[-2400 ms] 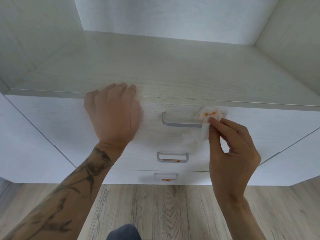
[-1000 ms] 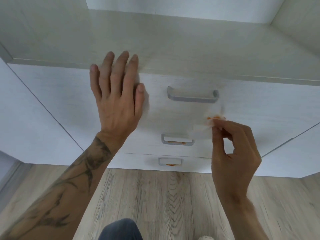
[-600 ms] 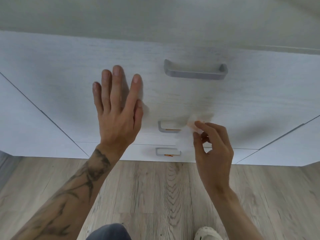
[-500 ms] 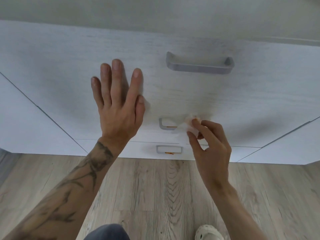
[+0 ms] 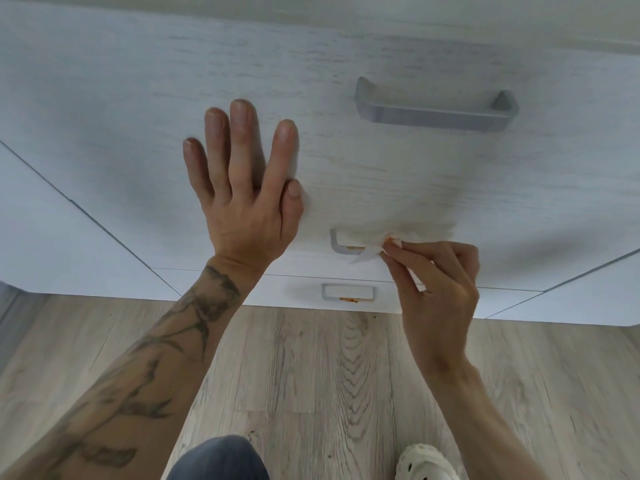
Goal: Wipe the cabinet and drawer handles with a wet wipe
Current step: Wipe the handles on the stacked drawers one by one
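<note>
A white drawer unit has three grey handles stacked one below another. The top handle (image 5: 435, 112) looks free of marks. My right hand (image 5: 438, 282) pinches a white wet wipe (image 5: 415, 233) with an orange stain and presses it over the right part of the middle handle (image 5: 341, 244), hiding that end. The bottom handle (image 5: 347, 292) carries an orange smear along its lower edge. My left hand (image 5: 244, 188) lies flat with fingers spread on the top drawer front (image 5: 138, 109), left of the handles, holding nothing.
Cabinet doors flank the drawers on the left (image 5: 52, 244) and right (image 5: 595, 289). Below is a wood-look floor (image 5: 311, 375). My knee in dark fabric (image 5: 221, 459) and a white shoe (image 5: 426, 462) show at the bottom edge.
My right hand carried the wipe down from the top handle to the middle handle and now covers its right end. My left hand slid lower on the drawer front as the view dropped.
</note>
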The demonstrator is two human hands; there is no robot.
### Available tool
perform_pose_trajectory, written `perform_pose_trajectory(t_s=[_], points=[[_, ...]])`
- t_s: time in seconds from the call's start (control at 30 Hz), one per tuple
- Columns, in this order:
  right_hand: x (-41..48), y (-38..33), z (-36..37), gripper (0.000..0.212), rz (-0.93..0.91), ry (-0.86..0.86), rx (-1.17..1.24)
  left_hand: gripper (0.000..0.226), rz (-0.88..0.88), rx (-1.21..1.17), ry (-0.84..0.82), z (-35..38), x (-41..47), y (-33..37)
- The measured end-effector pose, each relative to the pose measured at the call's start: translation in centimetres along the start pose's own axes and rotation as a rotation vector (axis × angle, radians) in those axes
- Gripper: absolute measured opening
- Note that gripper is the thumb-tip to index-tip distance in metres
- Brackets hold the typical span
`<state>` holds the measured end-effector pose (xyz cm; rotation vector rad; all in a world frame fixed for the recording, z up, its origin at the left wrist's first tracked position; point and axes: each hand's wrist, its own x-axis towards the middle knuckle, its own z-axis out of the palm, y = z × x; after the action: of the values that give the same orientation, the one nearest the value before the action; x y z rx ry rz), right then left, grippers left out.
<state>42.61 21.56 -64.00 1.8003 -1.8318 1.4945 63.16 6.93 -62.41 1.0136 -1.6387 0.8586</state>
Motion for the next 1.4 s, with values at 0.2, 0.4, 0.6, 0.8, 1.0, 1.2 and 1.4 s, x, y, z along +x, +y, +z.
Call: perform_pose_trajectory(t_s=[0.2, 0.4, 0.6, 0.8, 1.0, 1.2, 1.4], points=[[0.4, -0.8, 1.3, 0.013, -0.1, -0.079, 0.013, 0.064, 0.0, -0.012, -0.002, 0.2, -0.1, -0.2], [0.5, -1.5, 1.6, 0.012, -0.032, -0.029, -0.029, 0.064, 0.008, -0.005, -0.06, -0.4, -0.1, -0.1], [0.1, -1.7, 1.6, 0.013, -0.053, -0.05, -0.046, 0.07, -0.048, -0.035, -0.172, -1.8, -0.6, 0.3], [0.5, -3.0, 2.6, 0.01, -0.015, -0.075, -0.023, 0.082, -0.063, -0.008, -0.342, -3.8, -3.0, 0.7], [0.0, -1.1, 1.1, 0.011, -0.01, -0.032, -0.021, 0.078, -0.146, -0.016, -0.389, -4.2, -3.7, 1.1], [0.7, -3.0, 2.7, 0.011, -0.057, -0.107, -0.02, 0.076, -0.292, -0.021, -0.505, -5.6, -6.9, 2.7], [0.0, -0.8, 0.6, 0.011, 0.023, -0.044, -0.023, 0.08, -0.343, -0.091, -0.489, -5.3, -6.5, 3.7]])
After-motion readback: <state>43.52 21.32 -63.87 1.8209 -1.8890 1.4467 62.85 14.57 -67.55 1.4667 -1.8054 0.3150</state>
